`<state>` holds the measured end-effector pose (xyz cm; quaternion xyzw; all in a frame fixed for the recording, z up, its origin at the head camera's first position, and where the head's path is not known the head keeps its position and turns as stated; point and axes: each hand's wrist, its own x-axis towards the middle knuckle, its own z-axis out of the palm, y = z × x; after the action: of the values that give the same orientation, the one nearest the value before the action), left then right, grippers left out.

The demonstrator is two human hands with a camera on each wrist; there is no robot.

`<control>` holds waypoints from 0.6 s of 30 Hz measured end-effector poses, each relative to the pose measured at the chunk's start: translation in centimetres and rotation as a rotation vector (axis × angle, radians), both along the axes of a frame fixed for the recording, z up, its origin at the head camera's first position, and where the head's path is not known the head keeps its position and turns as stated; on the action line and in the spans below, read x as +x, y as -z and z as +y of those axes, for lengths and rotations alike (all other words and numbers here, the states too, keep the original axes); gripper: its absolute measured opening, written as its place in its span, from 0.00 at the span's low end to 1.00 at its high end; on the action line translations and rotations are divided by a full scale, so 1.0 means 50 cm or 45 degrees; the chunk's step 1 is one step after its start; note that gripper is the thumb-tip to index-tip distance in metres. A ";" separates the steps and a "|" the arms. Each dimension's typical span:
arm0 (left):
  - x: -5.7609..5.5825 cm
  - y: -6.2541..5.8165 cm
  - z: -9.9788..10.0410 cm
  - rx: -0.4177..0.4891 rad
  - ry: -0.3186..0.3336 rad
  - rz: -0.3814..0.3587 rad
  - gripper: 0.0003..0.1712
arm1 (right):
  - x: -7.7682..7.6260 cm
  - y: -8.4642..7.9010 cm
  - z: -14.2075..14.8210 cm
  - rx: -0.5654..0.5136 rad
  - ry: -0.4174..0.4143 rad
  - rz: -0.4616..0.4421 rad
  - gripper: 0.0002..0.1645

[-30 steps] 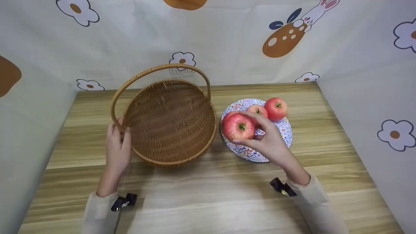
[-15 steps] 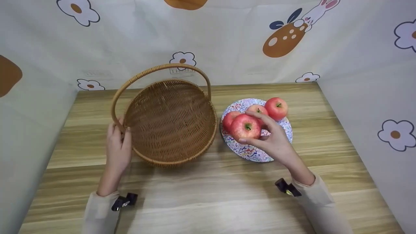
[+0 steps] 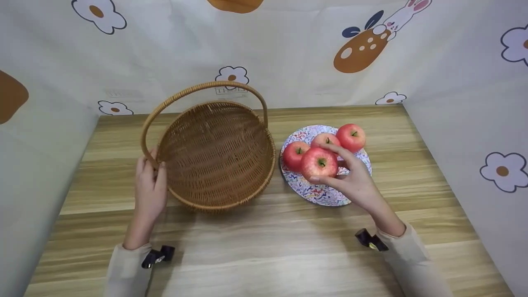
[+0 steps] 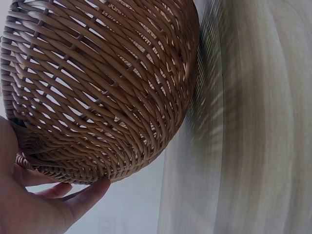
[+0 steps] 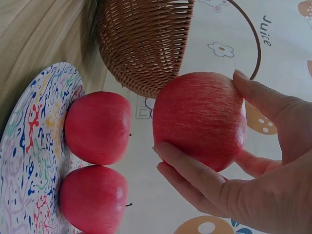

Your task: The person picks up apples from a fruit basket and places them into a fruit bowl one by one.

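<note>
My left hand [image 3: 149, 187] grips the left rim of a brown wicker basket [image 3: 216, 159] at the base of its arched handle [image 3: 202, 86]. In the left wrist view, the fingers [image 4: 90, 197] lie against the woven side. My right hand [image 3: 359, 183] holds a red apple [image 3: 319, 165] between thumb and fingers, above a round plate [image 3: 326, 200] with a multicoloured pattern. In the right wrist view the held apple [image 5: 200, 122] hangs apart from the plate's apples. Three more red apples sit there: one at the left [image 3: 295, 154], one behind [image 3: 326, 141], one at the back right [image 3: 350, 138].
The basket stands left of the plate on a wood-grain table [image 3: 255, 255], a narrow gap between them. Printed cloth walls [image 3: 288, 53] enclose the table at the back and both sides. Small black devices are strapped at both sleeves.
My right hand has shifted right and slightly toward me with its apple, uncovering the left apple on the plate. The left hand and the basket have stayed in place.
</note>
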<state>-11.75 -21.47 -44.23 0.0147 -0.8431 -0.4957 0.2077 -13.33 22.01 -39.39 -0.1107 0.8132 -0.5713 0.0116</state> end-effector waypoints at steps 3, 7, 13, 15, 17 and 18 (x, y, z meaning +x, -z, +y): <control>0.000 0.000 0.000 0.006 0.002 0.004 0.29 | -0.001 0.004 0.004 0.023 0.006 0.015 0.46; 0.001 0.001 0.000 0.001 -0.003 -0.012 0.29 | -0.002 0.009 0.010 0.049 0.018 0.031 0.45; 0.001 0.002 0.000 0.003 -0.004 -0.007 0.29 | -0.004 0.016 0.019 0.097 0.023 0.044 0.44; 0.000 0.003 0.000 0.010 -0.002 0.000 0.29 | -0.004 0.018 0.022 0.109 0.023 0.049 0.44; 0.000 0.003 0.000 0.013 -0.004 -0.002 0.29 | -0.005 0.021 0.025 0.116 0.021 0.050 0.44; 0.000 0.003 0.000 0.013 -0.003 0.003 0.29 | -0.006 0.022 0.026 0.117 0.020 0.048 0.44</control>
<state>-11.75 -21.46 -44.38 0.0161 -0.8403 -0.4999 0.2093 -13.60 23.33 -40.47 -0.1145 0.8394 -0.5313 -0.0031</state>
